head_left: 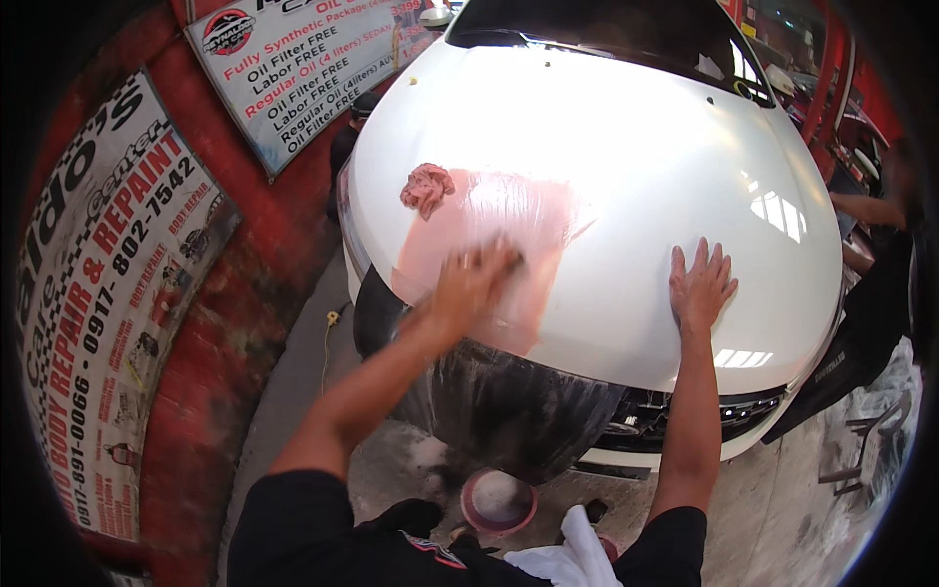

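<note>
A white car hood (626,147) spreads out in front of me, with a wet-looking pink patch (518,205) on its left part. My left hand (474,284) is on the lower middle of that patch, blurred by motion. Its fingers curl round something with a dark edge that I cannot make out. On the bare white paint to the right, my right hand (700,286) lies flat, fingers spread and holding nothing. A crumpled reddish-pink cloth (427,190) rests at the patch's upper left corner, apart from both hands.
Black sheeting (479,401) covers the car's front left, beside the grille (675,428). Below stands a round reddish tub (498,501), near a white cloth (572,558). Another person (861,293) is at the car's right side. Large signs (117,323) hang on the red wall at left.
</note>
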A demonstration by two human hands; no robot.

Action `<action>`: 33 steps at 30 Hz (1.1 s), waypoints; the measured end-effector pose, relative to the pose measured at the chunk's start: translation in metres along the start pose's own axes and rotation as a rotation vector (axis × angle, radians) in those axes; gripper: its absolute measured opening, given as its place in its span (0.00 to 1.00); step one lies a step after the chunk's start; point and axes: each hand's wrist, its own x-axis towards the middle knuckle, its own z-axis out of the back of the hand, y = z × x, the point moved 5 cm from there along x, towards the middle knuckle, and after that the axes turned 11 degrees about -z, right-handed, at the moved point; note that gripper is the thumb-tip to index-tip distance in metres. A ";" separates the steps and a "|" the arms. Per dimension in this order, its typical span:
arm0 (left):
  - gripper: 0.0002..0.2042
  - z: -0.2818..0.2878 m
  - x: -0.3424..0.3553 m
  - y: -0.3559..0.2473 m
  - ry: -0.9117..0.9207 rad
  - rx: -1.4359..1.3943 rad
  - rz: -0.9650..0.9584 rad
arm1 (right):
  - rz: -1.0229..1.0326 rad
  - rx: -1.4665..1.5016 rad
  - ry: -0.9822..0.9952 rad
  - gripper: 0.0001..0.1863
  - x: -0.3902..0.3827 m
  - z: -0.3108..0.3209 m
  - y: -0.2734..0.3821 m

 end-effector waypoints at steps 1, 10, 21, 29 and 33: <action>0.20 0.000 -0.026 -0.020 -0.014 -0.025 -0.005 | -0.004 -0.017 -0.011 0.41 0.003 0.003 -0.006; 0.20 -0.001 0.046 0.069 0.105 0.039 0.168 | 0.024 0.033 -0.016 0.40 -0.006 -0.015 0.013; 0.19 0.008 0.062 0.075 0.226 0.069 0.105 | 0.011 0.039 0.025 0.40 -0.014 -0.011 0.019; 0.18 0.003 0.106 0.084 0.153 0.117 0.114 | 0.032 0.084 0.027 0.40 -0.019 -0.010 0.035; 0.20 -0.015 0.065 0.017 0.045 -0.063 0.093 | 0.014 0.041 -0.036 0.39 -0.002 -0.003 0.011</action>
